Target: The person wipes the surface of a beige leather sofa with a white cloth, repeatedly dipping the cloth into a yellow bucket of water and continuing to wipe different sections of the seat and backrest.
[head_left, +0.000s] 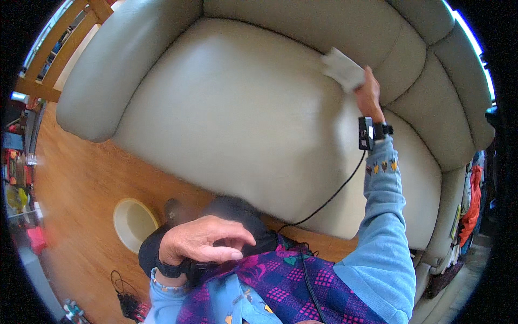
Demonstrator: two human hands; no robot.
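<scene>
A folded white cloth [344,69], slightly blurred, is gripped in my right hand [370,96]. It lies against the seat of a grey-beige sofa [232,108], close to where the seat meets the backrest. Above my lap hovers my left hand [208,239], holding nothing, with its fingers loosely bent and the thumb apart. The fingertips of my right hand are partly hidden behind the cloth.
A cream-coloured bucket [135,224] stands on the wooden floor [81,178] to my left. From a small black device [366,133] at my right wrist, a black cable [329,201] runs to my body. Clutter lines the far left, and a wooden chair frame [51,59] stands beyond the armrest.
</scene>
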